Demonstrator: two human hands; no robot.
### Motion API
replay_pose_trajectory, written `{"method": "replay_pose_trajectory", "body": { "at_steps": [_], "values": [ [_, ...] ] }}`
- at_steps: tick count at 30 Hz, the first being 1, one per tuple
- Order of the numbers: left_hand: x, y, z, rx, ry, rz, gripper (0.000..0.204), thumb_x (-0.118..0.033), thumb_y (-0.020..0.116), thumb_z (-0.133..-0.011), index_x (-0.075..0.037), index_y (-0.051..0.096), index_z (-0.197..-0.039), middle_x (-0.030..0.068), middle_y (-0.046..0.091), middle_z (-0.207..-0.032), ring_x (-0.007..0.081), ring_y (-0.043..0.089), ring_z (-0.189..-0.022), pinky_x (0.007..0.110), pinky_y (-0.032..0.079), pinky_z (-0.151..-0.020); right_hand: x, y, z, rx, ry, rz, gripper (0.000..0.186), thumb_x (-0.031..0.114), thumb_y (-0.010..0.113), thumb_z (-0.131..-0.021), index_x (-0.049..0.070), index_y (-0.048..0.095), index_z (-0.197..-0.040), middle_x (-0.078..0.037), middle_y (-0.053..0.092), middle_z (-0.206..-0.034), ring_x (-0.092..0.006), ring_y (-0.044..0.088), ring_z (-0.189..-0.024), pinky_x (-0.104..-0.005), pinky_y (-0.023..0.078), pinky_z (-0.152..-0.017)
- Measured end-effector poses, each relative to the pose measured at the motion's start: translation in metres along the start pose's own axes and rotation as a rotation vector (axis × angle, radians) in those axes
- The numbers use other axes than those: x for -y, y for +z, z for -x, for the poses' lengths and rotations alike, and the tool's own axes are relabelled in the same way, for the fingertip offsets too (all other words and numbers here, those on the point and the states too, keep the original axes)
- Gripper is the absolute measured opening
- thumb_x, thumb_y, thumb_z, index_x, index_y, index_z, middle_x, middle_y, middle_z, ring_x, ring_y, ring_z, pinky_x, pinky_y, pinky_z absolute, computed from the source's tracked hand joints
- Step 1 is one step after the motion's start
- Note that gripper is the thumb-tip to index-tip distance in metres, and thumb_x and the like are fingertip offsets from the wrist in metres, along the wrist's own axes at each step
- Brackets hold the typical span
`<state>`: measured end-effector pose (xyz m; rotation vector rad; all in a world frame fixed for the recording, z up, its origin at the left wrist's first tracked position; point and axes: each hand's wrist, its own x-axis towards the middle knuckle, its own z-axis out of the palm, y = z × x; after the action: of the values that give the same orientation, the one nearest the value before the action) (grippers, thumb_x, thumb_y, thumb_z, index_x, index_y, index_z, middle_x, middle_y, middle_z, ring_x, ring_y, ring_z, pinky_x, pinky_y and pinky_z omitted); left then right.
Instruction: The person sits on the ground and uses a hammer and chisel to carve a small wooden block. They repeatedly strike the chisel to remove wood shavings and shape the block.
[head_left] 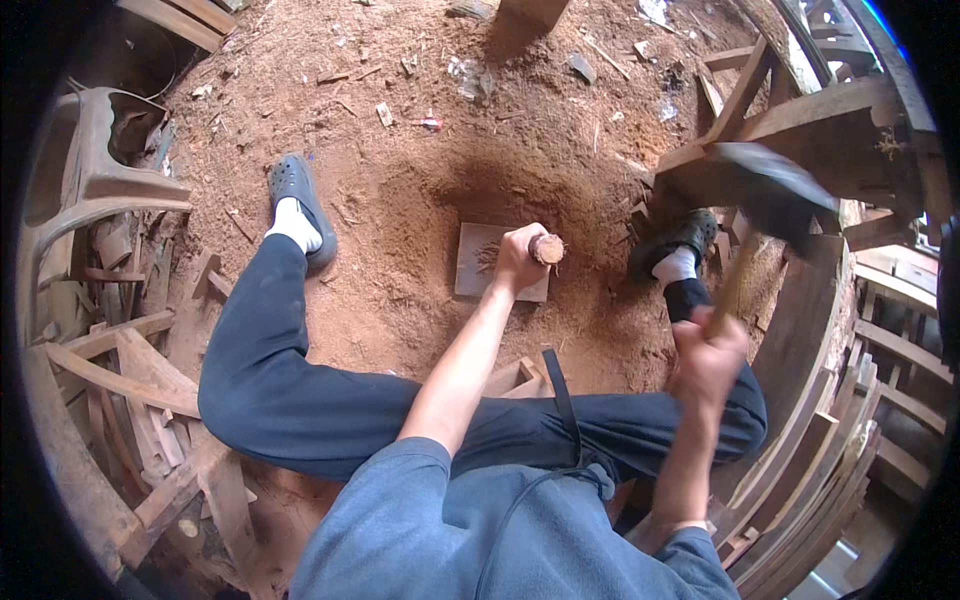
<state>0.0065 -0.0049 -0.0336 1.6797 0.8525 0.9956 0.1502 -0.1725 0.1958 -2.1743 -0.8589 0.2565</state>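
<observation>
1. Blue shirt [520,530] is seen nearest.
2. Hammer [777,193] is raised in right hand's [710,358] closed grip; round-topped wood [547,249] is clasped by left hand [516,262] above slab [472,280].
3. Striking seems the step; true aim is called for.

– "Anything over on the left?"
– "A curved brown chair-like piece [125,185], with jumbled wooden parts [145,365] nearer the lower edge."
– "And in the upper middle?"
– "Reddish-brown sawdust [375,190], strewn with a red-and-white scrap [431,124], a pale chip [385,114] and some shiny crumpled litter [468,75]."
– "Off to the right?"
– "Long wooden slats [800,470], packed side by side; higher up, a slanted timber [742,90]."
</observation>
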Motion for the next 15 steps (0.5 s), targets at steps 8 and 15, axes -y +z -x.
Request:
{"method": "replay_pose_trajectory", "body": {
  "at_steps": [8,15],
  "values": [
    [0.004,0.004,0.001,-0.022,-0.014,-0.012,0.011,-0.007,0.069,-0.07,-0.005,0.058,-0.072,0.0148,0.064,-0.069,0.0318,0.066,-0.067,0.036,0.051,-0.059,0.053,0.045,0.028,-0.167,-0.156,-0.141,0.009,-0.001,0.054,-0.073,0.001,0.054,-0.082,-0.011,0.054,-0.067,-0.0193,0.053,-0.057,-0.0333,0.047,-0.057],
    [-0.002,-0.001,0.007,0.057,-0.008,-0.044,0.013,-0.007,0.067,-0.069,-0.004,0.054,-0.07,0.0175,0.061,-0.07,0.0351,0.064,-0.07,0.039,0.05,-0.059,-0.017,0.029,0.033,0.159,0.245,-0.121,0.007,0.005,0.06,-0.07,-0.001,0.06,-0.074,-0.002,0.053,-0.059,-0.0097,0.047,-0.055,-0.0268,0.04,-0.05]
  ]
}}
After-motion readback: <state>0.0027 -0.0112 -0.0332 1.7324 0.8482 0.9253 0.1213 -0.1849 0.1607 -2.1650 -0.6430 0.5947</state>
